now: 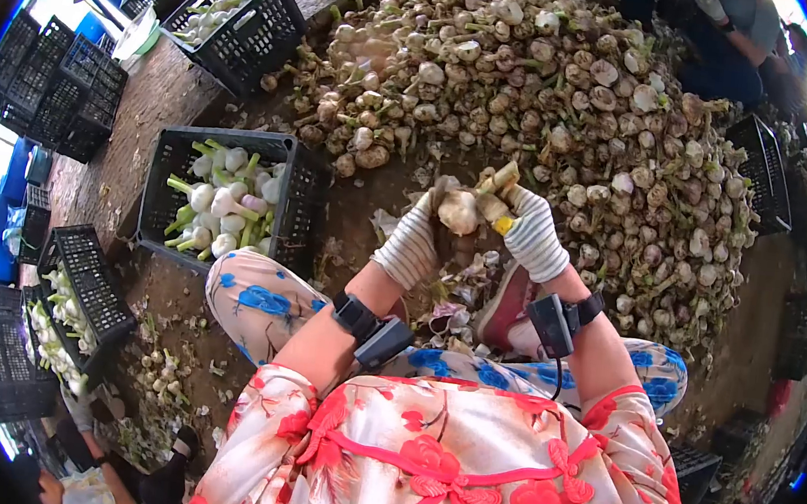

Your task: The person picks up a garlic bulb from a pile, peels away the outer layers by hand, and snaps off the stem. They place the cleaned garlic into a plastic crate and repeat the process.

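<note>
Between my gloved hands is a dirty, pale garlic bulb (459, 213) with its cut stem (503, 177) pointing up to the right. My left hand (412, 241), in a striped knit glove, is closed around the bulb's left side. On the other side, my right hand (533, 233) is closed at the stem and the bulb's right side. A small yellow patch (503, 225) shows by my right thumb; whether it is tape or part of a tool cannot be made out. Loose garlic skins (451, 317) lie below my hands.
A large heap of unpeeled garlic (535, 99) rises ahead. Close on the left stands a black crate (284, 204) holding cleaned white bulbs. Other black crates (249, 38) line the left side. Another person's arm (749, 42) is at the upper right, and a gloved hand (78, 405) at lower left.
</note>
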Demonstrator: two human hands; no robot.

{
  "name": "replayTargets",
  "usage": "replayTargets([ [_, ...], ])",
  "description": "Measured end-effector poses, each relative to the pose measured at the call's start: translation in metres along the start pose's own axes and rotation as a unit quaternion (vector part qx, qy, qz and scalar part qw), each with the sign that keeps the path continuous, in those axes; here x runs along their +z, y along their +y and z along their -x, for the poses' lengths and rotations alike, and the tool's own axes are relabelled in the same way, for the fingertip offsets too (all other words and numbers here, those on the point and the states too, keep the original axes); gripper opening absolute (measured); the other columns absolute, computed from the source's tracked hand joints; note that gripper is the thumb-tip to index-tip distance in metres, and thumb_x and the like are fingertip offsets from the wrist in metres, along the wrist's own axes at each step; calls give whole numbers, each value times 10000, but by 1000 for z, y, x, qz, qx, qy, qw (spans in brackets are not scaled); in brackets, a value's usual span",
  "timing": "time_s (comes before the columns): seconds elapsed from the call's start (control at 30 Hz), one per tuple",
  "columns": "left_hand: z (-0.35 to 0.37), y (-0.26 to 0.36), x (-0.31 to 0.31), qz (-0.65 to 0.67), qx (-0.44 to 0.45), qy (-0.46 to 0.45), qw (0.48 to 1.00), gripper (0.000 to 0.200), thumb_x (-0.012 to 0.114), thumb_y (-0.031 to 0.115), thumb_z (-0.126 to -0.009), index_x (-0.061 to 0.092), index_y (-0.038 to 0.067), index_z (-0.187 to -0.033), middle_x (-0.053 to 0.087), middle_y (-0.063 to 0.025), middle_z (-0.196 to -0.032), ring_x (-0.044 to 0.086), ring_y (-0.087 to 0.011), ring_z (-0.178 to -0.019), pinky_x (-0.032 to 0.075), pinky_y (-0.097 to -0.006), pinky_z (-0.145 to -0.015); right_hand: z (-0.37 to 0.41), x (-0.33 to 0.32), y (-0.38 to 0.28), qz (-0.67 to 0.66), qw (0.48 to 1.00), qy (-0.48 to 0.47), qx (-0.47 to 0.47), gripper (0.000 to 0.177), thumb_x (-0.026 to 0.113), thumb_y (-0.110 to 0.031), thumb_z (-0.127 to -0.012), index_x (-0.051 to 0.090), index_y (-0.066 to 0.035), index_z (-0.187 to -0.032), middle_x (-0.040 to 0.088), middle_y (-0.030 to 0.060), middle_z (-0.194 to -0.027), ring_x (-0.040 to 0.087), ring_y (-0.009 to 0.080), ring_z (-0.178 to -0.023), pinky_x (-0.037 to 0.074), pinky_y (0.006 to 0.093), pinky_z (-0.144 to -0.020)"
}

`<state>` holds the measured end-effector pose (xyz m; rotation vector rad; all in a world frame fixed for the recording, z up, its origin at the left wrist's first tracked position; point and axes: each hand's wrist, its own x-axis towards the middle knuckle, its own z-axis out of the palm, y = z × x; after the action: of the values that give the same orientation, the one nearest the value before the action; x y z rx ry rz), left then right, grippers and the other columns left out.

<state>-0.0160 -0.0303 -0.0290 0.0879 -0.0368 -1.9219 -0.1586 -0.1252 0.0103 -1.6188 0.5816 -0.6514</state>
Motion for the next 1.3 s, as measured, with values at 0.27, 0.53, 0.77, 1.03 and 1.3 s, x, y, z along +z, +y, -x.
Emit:
replayTargets([
  [0.27,-4,-38,33,-434,376,230,786,649,725,-74,-600,415,39,-1158,535,-83,-1047,523,-147,-948,464,-280,-822,1,9,6,-182,972,11,145,227,563,-117,-837,570,27,-1012,589,10,-875,513,60,-757,446,211,-671],
  [0.53,5,-23,29,-70,151,133,977,454,515,481,-779,545,53,-928,524,-53,-644,417,-143,-424,354,-255,-372,-5,-1,-9,136,987,-10,-82,147,505,-10,-827,581,25,-949,594,33,-858,500,68,-773,437,214,-704],
  [0.77,1,0,23,-123,11,110,986,637,421,637,-774,549,56,-1002,548,-92,-636,428,-155,-380,349,-261,-329,1,5,19,-190,979,32,72,163,549,-26,-825,561,-7,-987,600,38,-907,540,98,-801,445,233,-745],
  [1.03,-5,-12,-2,-510,407,312,691,606,698,-10,-687,357,9,-1186,498,-84,-1070,497,-131,-924,446,-252,-804,5,33,33,-106,986,123,42,171,556,-5,-817,584,-10,-986,606,11,-894,538,72,-797,441,198,-727],
  [1.3,2,-1,9,-563,386,245,688,416,625,-70,-708,479,-6,-1093,578,-88,-977,561,-133,-855,481,-273,-772,-9,7,26,29,998,52,-9,215,531,72,-772,559,3,-973,605,34,-834,531,80,-755,454,215,-658],
])
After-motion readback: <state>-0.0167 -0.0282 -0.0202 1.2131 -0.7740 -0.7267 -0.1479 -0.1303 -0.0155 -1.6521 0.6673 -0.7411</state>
